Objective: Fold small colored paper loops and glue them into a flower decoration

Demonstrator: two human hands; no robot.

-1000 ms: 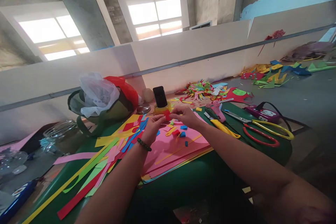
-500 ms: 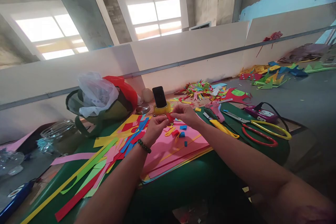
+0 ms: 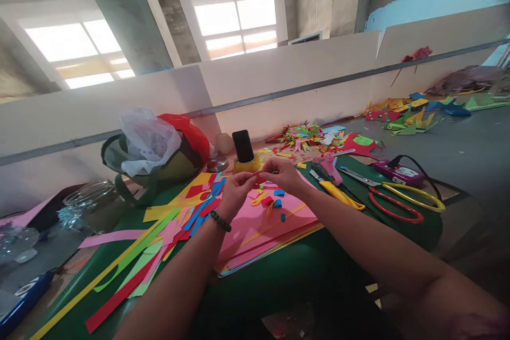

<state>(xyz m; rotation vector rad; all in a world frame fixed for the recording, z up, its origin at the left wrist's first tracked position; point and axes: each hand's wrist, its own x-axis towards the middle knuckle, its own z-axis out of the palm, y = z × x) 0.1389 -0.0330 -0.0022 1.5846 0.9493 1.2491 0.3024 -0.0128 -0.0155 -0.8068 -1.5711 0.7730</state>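
Between my two hands is a small red piece of paper (image 3: 259,176), mostly hidden by the fingers. My left hand (image 3: 238,189), with a dark beaded bracelet at the wrist, pinches its left end. From the other side my right hand (image 3: 282,175) grips it with thumb and fingers. Under both hands lies a stack of coloured paper with a pink sheet (image 3: 255,234) on top. Small folded scraps rest on that sheet, among them a blue piece (image 3: 283,217) and a yellow loop (image 3: 258,198). Paper strips in several colours, including a red strip (image 3: 119,297), spread to the left.
Right of my hands lie big scissors (image 3: 394,204), a yellow-handled cutter (image 3: 341,195) and a pink glue gun (image 3: 331,164). A phone (image 3: 243,146) stands behind them. A green bag (image 3: 171,170) with plastic bags is at left. Cut paper piles (image 3: 303,136) line the wall.
The red paper has turned between my fingers and now shows less of its face. Both hands stay in nearly the same place; the view has shifted slightly.
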